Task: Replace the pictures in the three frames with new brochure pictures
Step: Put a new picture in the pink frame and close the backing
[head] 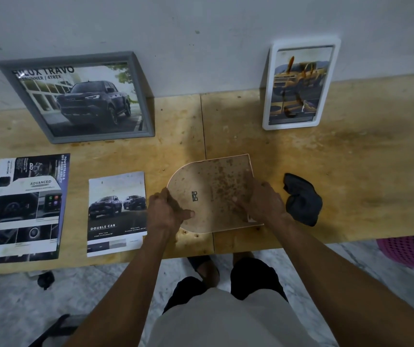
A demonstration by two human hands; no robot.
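Note:
An arch-shaped frame [211, 186] lies face down on the wooden table, its stained brown backing board up, with a small metal hanger near the middle. My left hand [168, 211] grips its rounded left edge, thumb on the board. My right hand [263, 200] rests on the board's right side with fingers curled at the edge. A grey frame [78, 96] with a dark pickup picture leans on the wall at the back left. A white frame [301, 83] with a yellow vehicle picture leans at the back right. Two brochure pages lie at the left: a large one [25, 209] and a "Double Cab" one [117, 211].
A dark crumpled cloth [302, 199] lies just right of the arch frame. The wooden table [363, 171] runs along a white wall. A pink basket [406, 254] stands on the floor under the right end. My feet are on the marble floor below the table's front edge.

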